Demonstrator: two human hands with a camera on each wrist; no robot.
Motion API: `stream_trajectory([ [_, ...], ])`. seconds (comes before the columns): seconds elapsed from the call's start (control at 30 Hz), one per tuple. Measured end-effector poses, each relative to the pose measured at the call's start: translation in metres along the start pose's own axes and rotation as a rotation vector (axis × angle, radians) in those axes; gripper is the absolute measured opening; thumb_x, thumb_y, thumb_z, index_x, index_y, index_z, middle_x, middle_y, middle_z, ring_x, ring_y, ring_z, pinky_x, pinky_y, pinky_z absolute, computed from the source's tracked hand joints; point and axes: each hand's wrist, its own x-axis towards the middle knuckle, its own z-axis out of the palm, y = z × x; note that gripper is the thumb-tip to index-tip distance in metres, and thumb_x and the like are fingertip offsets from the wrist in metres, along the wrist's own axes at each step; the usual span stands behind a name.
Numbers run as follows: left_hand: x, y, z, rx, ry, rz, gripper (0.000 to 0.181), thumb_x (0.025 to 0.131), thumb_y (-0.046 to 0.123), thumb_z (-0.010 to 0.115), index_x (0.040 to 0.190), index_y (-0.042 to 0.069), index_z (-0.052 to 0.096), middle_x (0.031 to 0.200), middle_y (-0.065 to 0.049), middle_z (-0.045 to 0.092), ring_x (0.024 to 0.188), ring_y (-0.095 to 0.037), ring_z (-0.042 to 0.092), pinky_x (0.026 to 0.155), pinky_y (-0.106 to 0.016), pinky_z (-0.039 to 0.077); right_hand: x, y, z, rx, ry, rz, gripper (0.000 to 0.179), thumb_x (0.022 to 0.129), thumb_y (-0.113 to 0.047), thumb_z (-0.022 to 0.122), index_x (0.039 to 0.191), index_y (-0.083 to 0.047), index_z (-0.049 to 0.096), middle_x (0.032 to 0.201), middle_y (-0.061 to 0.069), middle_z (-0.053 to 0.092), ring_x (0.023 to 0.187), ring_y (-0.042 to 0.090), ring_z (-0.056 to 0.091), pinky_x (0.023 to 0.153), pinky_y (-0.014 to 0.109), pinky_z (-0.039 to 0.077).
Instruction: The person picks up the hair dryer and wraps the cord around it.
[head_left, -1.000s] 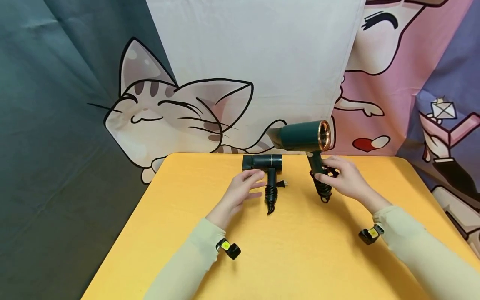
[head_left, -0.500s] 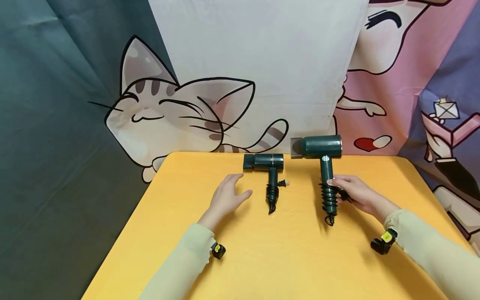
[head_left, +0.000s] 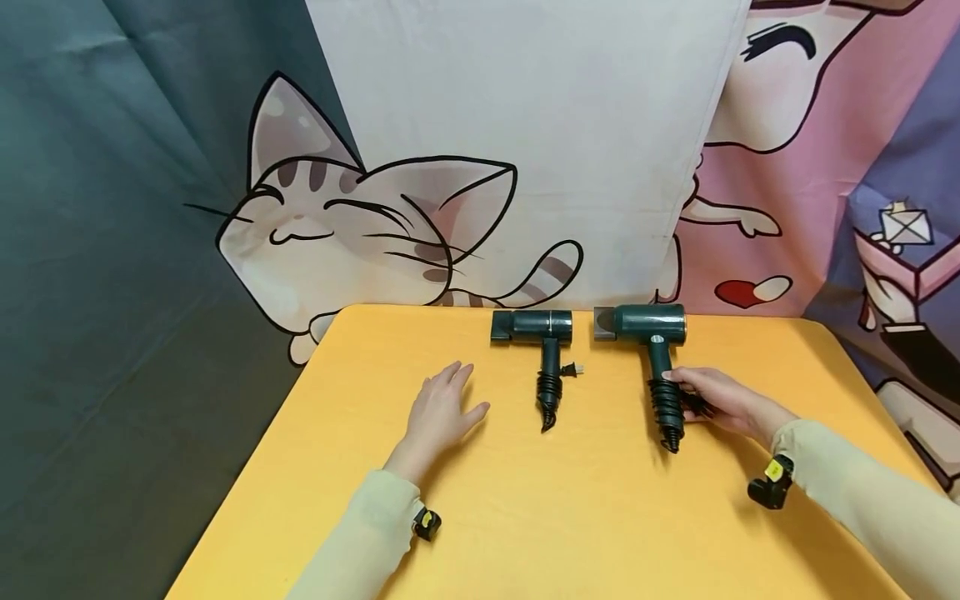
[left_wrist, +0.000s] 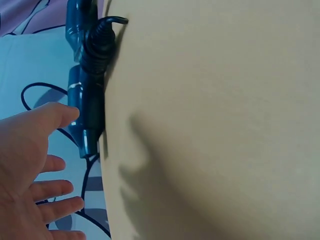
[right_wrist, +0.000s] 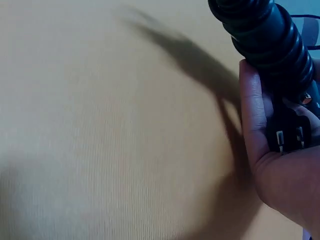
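My right hand (head_left: 723,402) holds the larger dark green hair dryer (head_left: 649,323) by its cord-wrapped handle, its nozzle pointing left. In the right wrist view the black coiled cord (right_wrist: 272,42) is close up, with a two-pin plug (right_wrist: 290,135) against the palm. Whether this dryer touches the table, I cannot tell. Left of it a smaller dark hair dryer (head_left: 531,326) lies on the table, its cord also wound round the handle. My left hand (head_left: 437,417) is apart from both dryers, fingers spread, holding nothing.
The yellow table (head_left: 525,517) has its back edge just behind the dryers. Beyond it hangs a cloth backdrop (head_left: 585,125) with cartoon cats. The smaller dryer's plug (head_left: 573,369) sticks out right of its handle.
The right hand has lowered the larger dryer to beside the smaller one, and its nozzle has turned squarely left. The left hand has drawn back leftwards from the smaller dryer.
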Motion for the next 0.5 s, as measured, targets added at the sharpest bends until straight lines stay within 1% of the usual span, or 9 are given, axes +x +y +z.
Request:
stream_trajectory([
  [0.13, -0.0026, -0.0029, 0.0029, 0.05, 0.01, 0.0, 0.072, 0.097, 0.047, 0.076, 0.153, 0.006, 0.057, 0.157, -0.022, 0.053, 0.142, -0.043, 0.054, 0.118, -0.067, 0.038, 0.0011, 0.0041, -0.004, -0.005, -0.025, 0.009, 0.035, 0.111, -0.033, 0.053, 0.125, -0.003, 0.061, 0.102, 0.004, 0.065, 0.088, 0.015, 0.062, 0.073, 0.028, 0.062],
  [0.27, -0.0052, -0.0052, 0.0052, 0.075, 0.013, -0.012, 0.073, 0.097, 0.05, 0.075, 0.154, 0.006, 0.056, 0.158, -0.022, 0.052, 0.142, -0.042, 0.054, 0.119, -0.068, 0.037, 0.0005, 0.006, -0.0051, -0.026, -0.033, -0.004, 0.039, 0.112, -0.032, 0.053, 0.133, 0.001, 0.057, 0.099, 0.005, 0.063, 0.085, 0.014, 0.061, 0.075, 0.031, 0.064],
  [0.37, -0.0072, -0.0062, 0.0068, 0.075, 0.015, -0.022, 0.073, 0.097, 0.049, 0.075, 0.154, 0.006, 0.056, 0.159, -0.022, 0.052, 0.142, -0.042, 0.054, 0.119, -0.068, 0.037, 0.0, 0.0036, -0.0023, -0.104, -0.014, -0.037, 0.05, 0.111, -0.032, 0.055, 0.144, 0.006, 0.052, 0.098, 0.007, 0.063, 0.082, 0.016, 0.064, 0.075, 0.037, 0.066],
  [0.43, -0.0083, -0.0062, 0.0077, 0.065, 0.016, -0.026, 0.073, 0.097, 0.049, 0.076, 0.154, 0.007, 0.056, 0.159, -0.022, 0.052, 0.143, -0.042, 0.053, 0.119, -0.069, 0.037, -0.0001, 0.0002, 0.0007, -0.189, 0.011, -0.069, 0.058, 0.111, -0.033, 0.057, 0.15, 0.009, 0.047, 0.1, 0.008, 0.065, 0.081, 0.018, 0.066, 0.074, 0.041, 0.066],
  [0.5, -0.009, -0.0058, 0.0084, 0.053, 0.017, -0.026, 0.073, 0.097, 0.048, 0.076, 0.154, 0.006, 0.056, 0.158, -0.022, 0.052, 0.142, -0.042, 0.054, 0.118, -0.069, 0.037, 0.0001, -0.0039, 0.0031, -0.289, 0.038, -0.096, 0.063, 0.11, -0.034, 0.059, 0.153, 0.009, 0.046, 0.1, 0.009, 0.066, 0.079, 0.021, 0.068, 0.072, 0.044, 0.066],
])
